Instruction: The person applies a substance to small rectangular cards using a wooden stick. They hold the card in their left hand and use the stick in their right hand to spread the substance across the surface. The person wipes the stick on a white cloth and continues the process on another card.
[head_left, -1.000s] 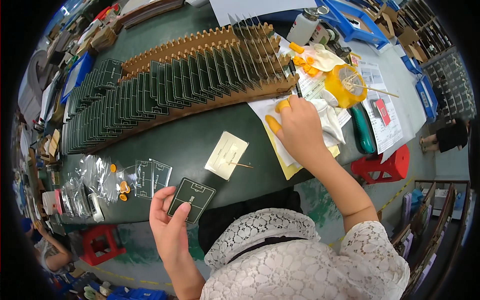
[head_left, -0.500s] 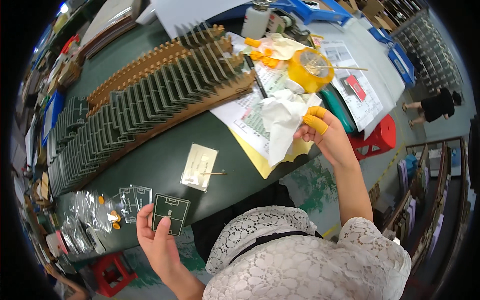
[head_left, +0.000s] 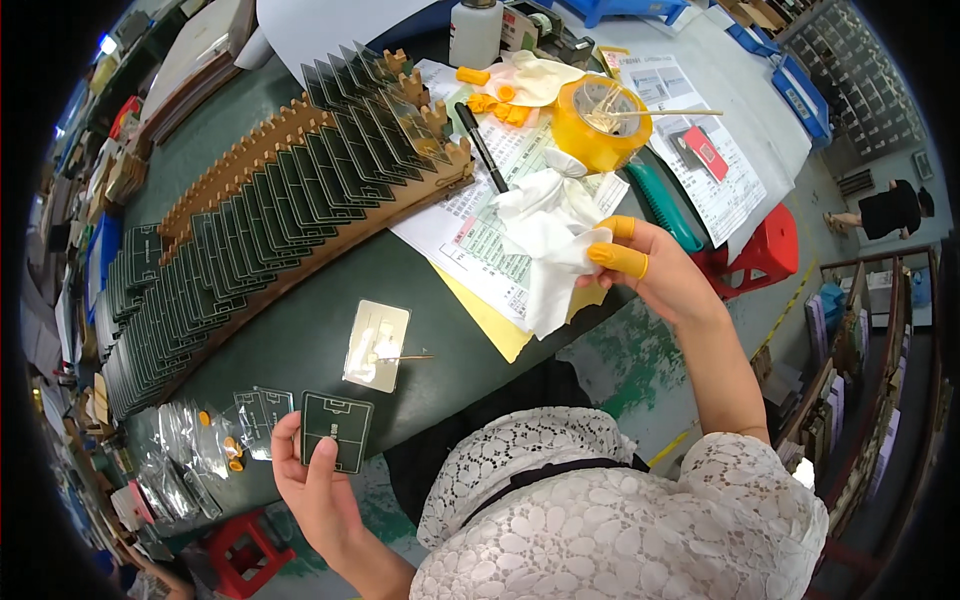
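Note:
My left hand (head_left: pixel 322 505) holds a dark green rectangular panel with white printed lines (head_left: pixel 345 412), thumb on its face and fingers behind. Yellow finger cots cover two fingers of my right hand (head_left: pixel 672 275), which pinches a crumpled white cloth (head_left: pixel 552 250) above the papers at the table's right part. Between the hands, a cream-coloured card (head_left: pixel 368 328) lies on the dark green tabletop, with a thin wooden stick (head_left: pixel 412 357) across it. Just beyond the held panel are clear, line-printed pieces (head_left: pixel 265 420).
A notched brown rack (head_left: pixel 330 238) holds several rows of dark panels at the left. Yellow tape (head_left: pixel 590 140) with sticks inside, a black pen (head_left: pixel 482 148) and a teal-handled tool (head_left: pixel 665 208) lie at the right. Red stools (head_left: pixel 765 250) stand beyond the edge; a person (head_left: pixel 890 210) is farther off.
My right hand and the cloth have come slightly lower and to the left, and the cloth hangs differently. My left hand keeps its grip on the panel. The whole view has shifted a little.

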